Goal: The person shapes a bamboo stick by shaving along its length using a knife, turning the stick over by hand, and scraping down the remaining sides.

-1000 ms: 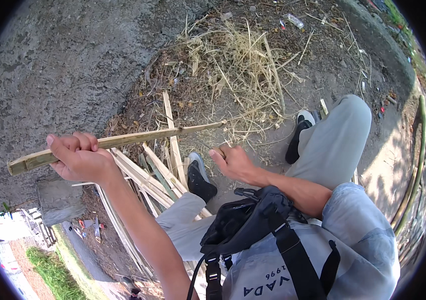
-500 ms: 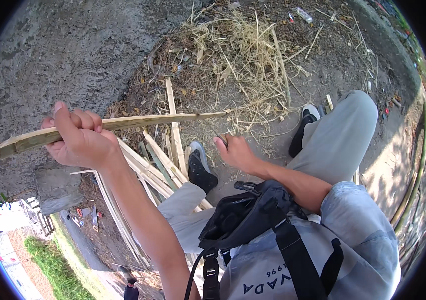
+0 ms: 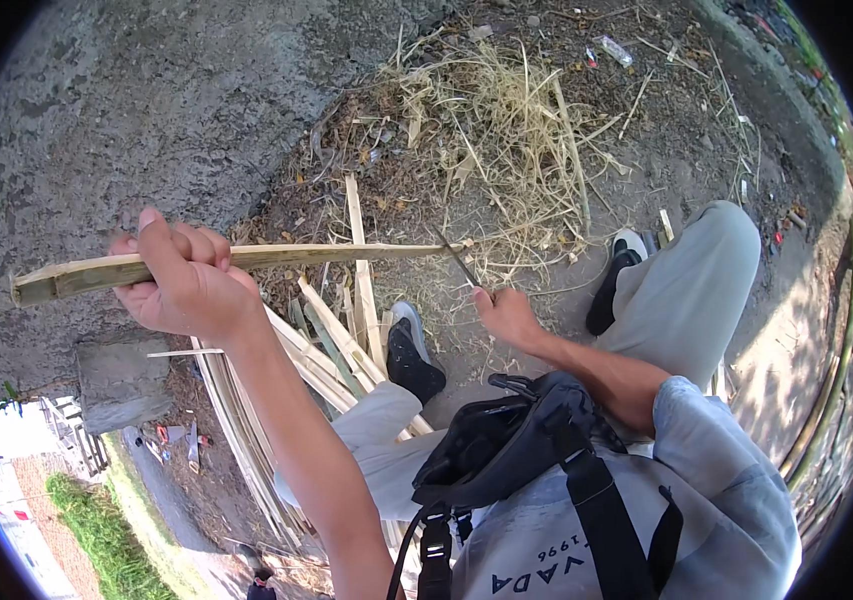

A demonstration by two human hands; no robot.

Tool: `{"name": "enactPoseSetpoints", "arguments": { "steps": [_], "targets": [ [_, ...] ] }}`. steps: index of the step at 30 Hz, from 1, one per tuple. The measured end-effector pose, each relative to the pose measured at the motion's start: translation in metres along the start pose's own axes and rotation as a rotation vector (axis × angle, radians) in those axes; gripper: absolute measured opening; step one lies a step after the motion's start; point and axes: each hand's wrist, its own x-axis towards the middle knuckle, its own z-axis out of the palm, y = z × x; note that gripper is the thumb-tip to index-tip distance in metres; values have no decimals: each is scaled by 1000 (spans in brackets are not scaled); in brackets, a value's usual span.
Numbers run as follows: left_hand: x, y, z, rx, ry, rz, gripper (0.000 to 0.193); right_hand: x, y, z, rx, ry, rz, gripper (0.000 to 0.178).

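My left hand [image 3: 191,275] is closed round a long split bamboo strip [image 3: 326,253], held up near its wide left end. The strip runs almost level to the right and narrows toward its tip. My right hand [image 3: 508,318] grips a knife [image 3: 460,262]; its handle is mostly hidden in the fist. The thin dark blade slants up and left, and meets or crosses the strip near its right tip; I cannot tell whether it touches. Below the strip, split bamboo slats [image 3: 331,350] lie on the ground beside my left shoe [image 3: 412,355].
A heap of pale bamboo shavings [image 3: 491,130] covers the ground ahead. To the left is a rough grey concrete surface [image 3: 166,110], with a concrete block [image 3: 124,380] below it. Green poles [image 3: 839,350] lie at the far right. A saw [image 3: 193,447] lies at the lower left.
My right hand has moved slightly right and down, and the knife blade now shows pointing up to the strip's tip. My left hand and the strip have shifted slightly right in view.
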Motion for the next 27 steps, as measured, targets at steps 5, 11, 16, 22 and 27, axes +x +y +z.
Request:
{"name": "enactPoseSetpoints", "arguments": {
  "steps": [5,11,16,22,27],
  "targets": [
    [8,3,-9,-22,-47,0,24,-28,-110,-34,128,-87,-410,47],
    [-1,5,9,-48,-43,4,25,-35,-142,-41,64,-24,-559,47],
    [-10,5,25,-53,-40,10,26,6,-65,-36,-107,-139,-186,53],
    [-10,8,35,-5,-59,51,27,-27,-148,-52,148,-82,-467,53],
    [-7,1,33,213,240,88,24,25,-46,-12,19,-99,-226,56]
  ]
}}
